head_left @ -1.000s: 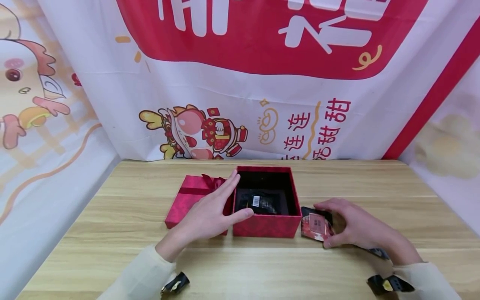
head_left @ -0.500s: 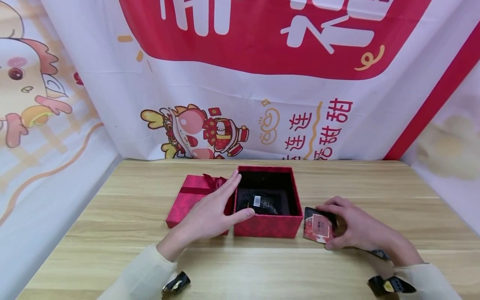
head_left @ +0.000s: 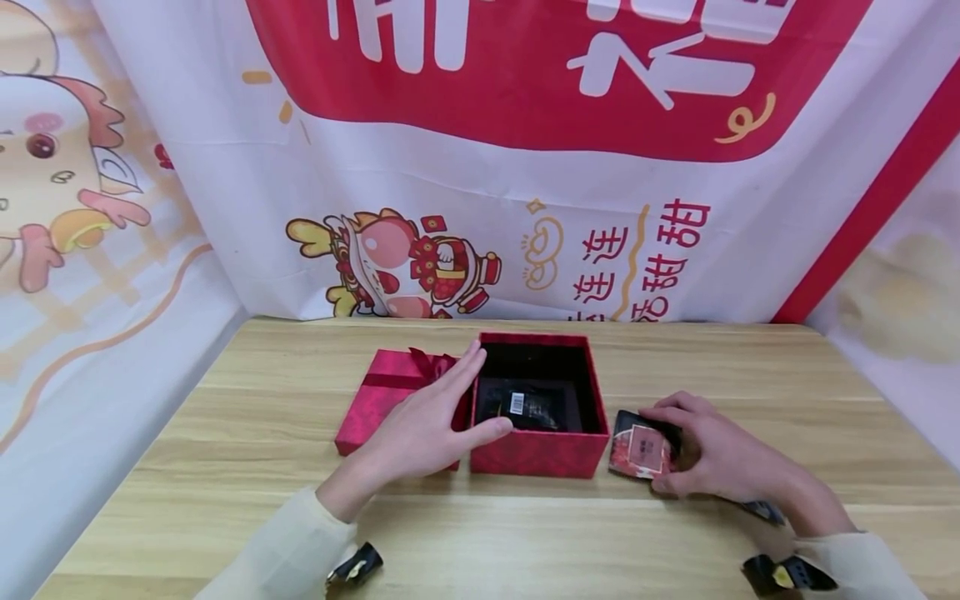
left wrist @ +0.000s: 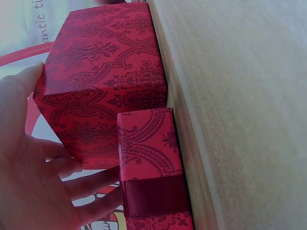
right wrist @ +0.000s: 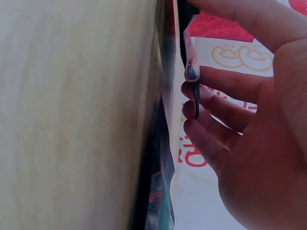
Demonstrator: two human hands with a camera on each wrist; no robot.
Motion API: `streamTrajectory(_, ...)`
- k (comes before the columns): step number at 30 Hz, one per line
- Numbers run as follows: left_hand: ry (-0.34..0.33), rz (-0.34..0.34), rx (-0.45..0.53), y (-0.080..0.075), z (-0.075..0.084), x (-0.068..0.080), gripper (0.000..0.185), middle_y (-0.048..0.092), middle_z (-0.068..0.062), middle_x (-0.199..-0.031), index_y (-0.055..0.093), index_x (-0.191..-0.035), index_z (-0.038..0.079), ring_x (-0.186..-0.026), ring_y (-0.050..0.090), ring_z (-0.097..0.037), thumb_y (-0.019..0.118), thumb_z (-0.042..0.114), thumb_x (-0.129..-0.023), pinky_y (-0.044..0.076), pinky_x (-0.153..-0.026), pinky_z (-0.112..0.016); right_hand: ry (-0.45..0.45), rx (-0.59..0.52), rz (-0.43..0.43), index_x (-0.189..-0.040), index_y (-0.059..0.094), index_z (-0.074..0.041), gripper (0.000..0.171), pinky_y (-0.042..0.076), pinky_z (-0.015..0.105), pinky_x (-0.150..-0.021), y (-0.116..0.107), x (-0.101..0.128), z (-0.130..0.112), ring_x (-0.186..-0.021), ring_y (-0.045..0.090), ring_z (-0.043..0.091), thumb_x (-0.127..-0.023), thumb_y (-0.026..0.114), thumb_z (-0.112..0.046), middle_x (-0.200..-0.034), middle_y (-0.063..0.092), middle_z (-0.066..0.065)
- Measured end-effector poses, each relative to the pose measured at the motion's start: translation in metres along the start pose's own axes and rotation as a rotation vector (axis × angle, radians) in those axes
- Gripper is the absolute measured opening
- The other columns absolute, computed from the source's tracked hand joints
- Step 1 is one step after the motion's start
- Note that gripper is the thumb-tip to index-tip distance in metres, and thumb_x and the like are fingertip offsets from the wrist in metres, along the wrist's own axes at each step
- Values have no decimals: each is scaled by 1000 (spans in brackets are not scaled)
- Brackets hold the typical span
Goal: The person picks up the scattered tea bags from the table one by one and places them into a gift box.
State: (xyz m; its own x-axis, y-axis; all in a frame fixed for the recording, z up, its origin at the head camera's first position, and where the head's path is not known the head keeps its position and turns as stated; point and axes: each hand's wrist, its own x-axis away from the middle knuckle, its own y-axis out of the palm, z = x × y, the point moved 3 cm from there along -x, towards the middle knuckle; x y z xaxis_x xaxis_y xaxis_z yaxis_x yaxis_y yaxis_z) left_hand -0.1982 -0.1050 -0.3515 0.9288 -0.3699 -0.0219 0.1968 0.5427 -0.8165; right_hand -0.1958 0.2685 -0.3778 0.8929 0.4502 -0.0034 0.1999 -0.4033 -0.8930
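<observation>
A red patterned gift box (head_left: 536, 456) stands uncovered on the table, a black packet (head_left: 538, 410) with a white barcode label inside. My left hand (head_left: 420, 429) spreads over its left side, thumb at the near rim and fingers along the left wall; in the left wrist view that hand (left wrist: 29, 177) touches the box (left wrist: 105, 57) with mostly straight fingers. To the right of the box my right hand (head_left: 720, 454) pinches a black and red packet (head_left: 643, 450) by its right side. The right wrist view shows this packet (right wrist: 191, 60) edge-on between thumb and fingers.
The red lid (head_left: 375, 404) with a dark ribbon and bow lies left of the box, partly behind the left hand. Another dark packet (head_left: 763, 510) lies on the wooden table (head_left: 525, 542) under the right wrist. A printed cloth (head_left: 442, 158) hangs behind the table.
The right hand has shifted slightly right with the packet, which now sits a little farther from the box. The left hand stays on the box. The head view has turned slightly left.
</observation>
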Motion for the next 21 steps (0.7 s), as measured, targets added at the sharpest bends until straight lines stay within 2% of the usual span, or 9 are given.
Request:
streamTrajectory(3, -1, 0, 3, 1, 0, 0, 100, 6, 24, -177, 8, -169, 44, -161, 36, -26, 60, 81, -91, 49, -114, -63, -2, 9, 34, -147, 63, -14, 85, 54, 45, -100, -4, 2, 0, -125, 57, 25, -77, 93, -53, -141, 57, 6)
streamTrajectory(7, 6, 9, 4, 1, 0, 0, 100, 8, 22, -178, 10, -169, 43, -160, 37, -26, 61, 78, -92, 48, -114, -63, -15, 8, 73, -148, 62, -14, 83, 54, 56, -100, -9, 3, 0, -127, 56, 30, -79, 92, -50, -143, 55, 8)
streamTrajectory(13, 8, 10, 2, 0, 0, 1, 101, 7, 23, -177, 11, -170, 41, -160, 36, -24, 60, 81, -91, 48, -115, -62, -10, -6, 92, -152, 58, -12, 85, 53, 64, -100, -16, 3, -4, -131, 53, 37, -82, 91, -48, -148, 51, 12)
streamTrajectory(21, 7, 4, -5, 1, -1, -1, 101, 7, 24, -177, 12, -170, 40, -160, 37, -24, 58, 82, -91, 48, -115, -62, 8, -38, 121, -152, 58, -16, 82, 50, 72, -100, -30, 5, -7, -131, 50, 36, -83, 90, -46, -147, 52, 10)
